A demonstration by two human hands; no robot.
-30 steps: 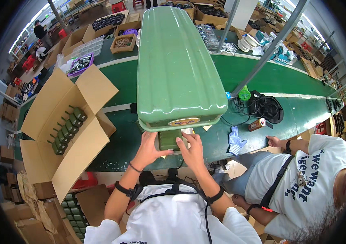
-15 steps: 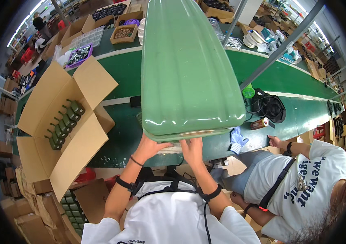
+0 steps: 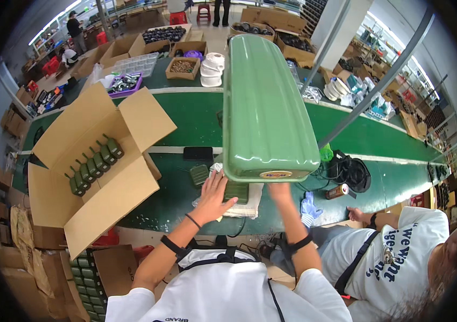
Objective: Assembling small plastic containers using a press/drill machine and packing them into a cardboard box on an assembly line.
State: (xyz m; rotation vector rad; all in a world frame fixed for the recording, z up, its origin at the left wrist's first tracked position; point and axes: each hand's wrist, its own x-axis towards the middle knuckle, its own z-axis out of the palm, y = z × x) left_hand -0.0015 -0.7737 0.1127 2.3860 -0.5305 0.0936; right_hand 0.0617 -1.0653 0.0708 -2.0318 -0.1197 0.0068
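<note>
A long, glossy green ribbed housing point(image 3: 269, 107) looms over the worktable and covers part of what lies below it. My left hand point(image 3: 213, 197) has its fingers stretched out beside a dark green ribbed box point(image 3: 237, 192), the thumb at the box's edge. Under the box lies a pale cloth or sheet point(image 3: 251, 208). My right hand point(image 3: 280, 192) reaches beneath the housing's near end; its fingers are hidden and the hand is blurred. Left of my hands rests a smaller dark green piece point(image 3: 199, 174).
An open carton point(image 3: 115, 201) holding several green handled units point(image 3: 97, 163) stands at left. A black flat device point(image 3: 198, 153) lies behind my hands. To the right are a blue glove point(image 3: 309, 206), a can point(image 3: 337, 191), a black bag point(image 3: 353, 174) and another person point(image 3: 395, 252).
The view has shifted, so the housing appears smaller and further right. My hands have moved apart: the left now shows spread fingers, the right goes under the housing. The green box has come into sight.
</note>
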